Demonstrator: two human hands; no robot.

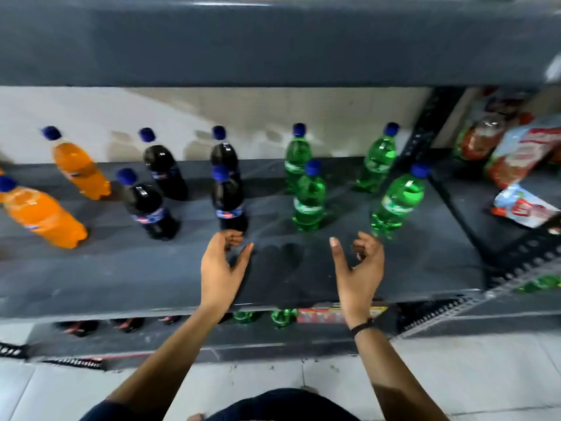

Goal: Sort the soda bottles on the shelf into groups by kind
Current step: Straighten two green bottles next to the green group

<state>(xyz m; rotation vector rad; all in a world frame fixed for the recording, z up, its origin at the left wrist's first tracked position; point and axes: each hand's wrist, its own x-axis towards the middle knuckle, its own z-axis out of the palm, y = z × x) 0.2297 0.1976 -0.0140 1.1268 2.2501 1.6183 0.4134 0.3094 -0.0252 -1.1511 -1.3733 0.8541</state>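
Observation:
On the grey shelf (pixel 121 278) stand blue-capped soda bottles in groups. Two orange bottles (pixel 42 214) are at the left, several dark cola bottles (pixel 229 205) in the middle, several green bottles (pixel 309 202) at the right. My left hand (pixel 223 268) hovers over the shelf just in front of the nearest cola bottle, fingers curled and apart, holding nothing. My right hand (pixel 359 268) is open too, just left of and in front of the nearest green bottle (pixel 397 202), not touching it.
An upper shelf (pixel 273 44) overhangs the bottles. A perforated metal post (pixel 425 138) bounds the bay at the right; beyond it lie red and white packets (pixel 522 153). A lower shelf holds more bottles (pixel 282 317). Bare shelf lies in front of the bottles.

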